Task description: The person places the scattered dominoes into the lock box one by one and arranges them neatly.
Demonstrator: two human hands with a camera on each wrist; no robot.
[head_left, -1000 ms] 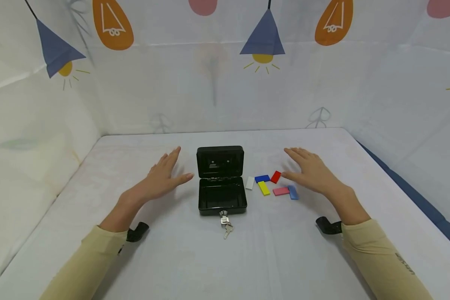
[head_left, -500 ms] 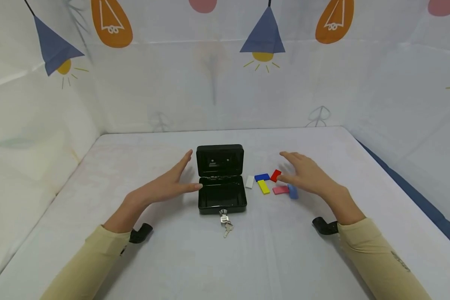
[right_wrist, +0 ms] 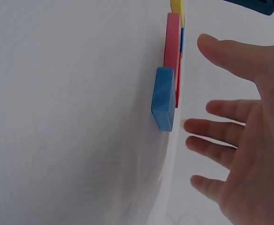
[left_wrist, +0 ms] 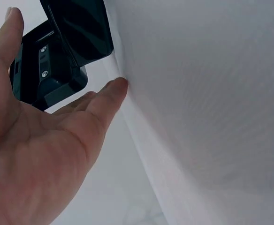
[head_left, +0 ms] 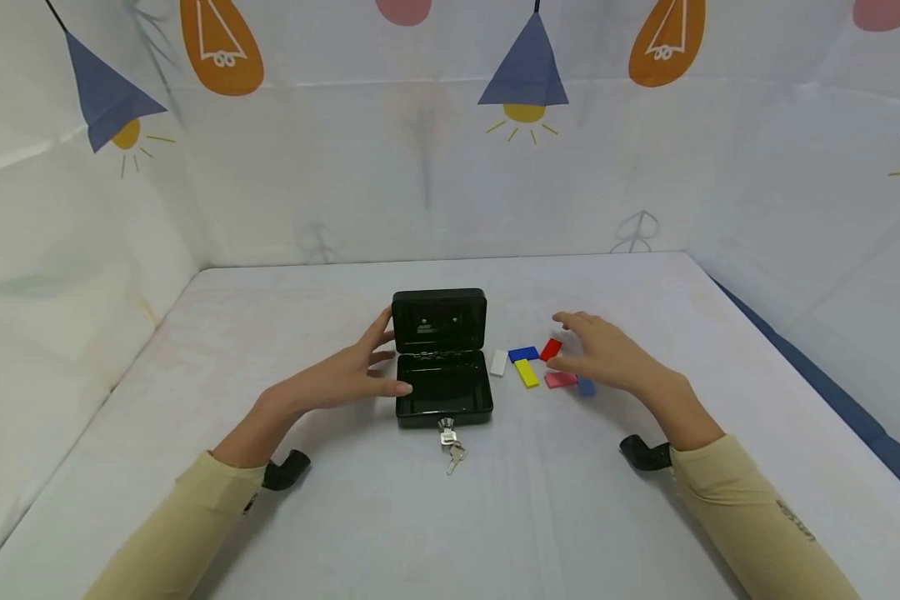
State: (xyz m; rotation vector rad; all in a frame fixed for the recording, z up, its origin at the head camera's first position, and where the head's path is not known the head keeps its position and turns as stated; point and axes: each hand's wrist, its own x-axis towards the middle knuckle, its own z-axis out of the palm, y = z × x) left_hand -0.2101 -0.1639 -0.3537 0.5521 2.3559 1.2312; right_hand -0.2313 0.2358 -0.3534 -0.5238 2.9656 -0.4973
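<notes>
A black cash box (head_left: 444, 390) stands on the white table with its lid raised, a silver lock and keys (head_left: 456, 457) hanging at its front. My left hand (head_left: 337, 380) is at the box's left side, thumb over the edge and fingers beside the lid, loosely extended; contact is unclear. Right of the box lie small blocks: white (head_left: 498, 363), dark blue (head_left: 522, 354), yellow (head_left: 527, 373), red (head_left: 551, 349), pink (head_left: 560, 380) and light blue (head_left: 586, 387). Over the rightmost ones hovers my right hand (head_left: 609, 355), fingers spread and holding nothing; the right wrist view shows it apart from the light blue block (right_wrist: 163, 98).
A white cloth covers the table (head_left: 450, 533). Behind and at both sides hang white curtains (head_left: 330, 175) printed with lamps and bulbs. A dark blue strip (head_left: 817, 387) runs along the table's right edge.
My left hand has moved right, from beside the box up to its left edge. The right hand has shifted slightly left and lower over the blocks. Box and blocks have not moved.
</notes>
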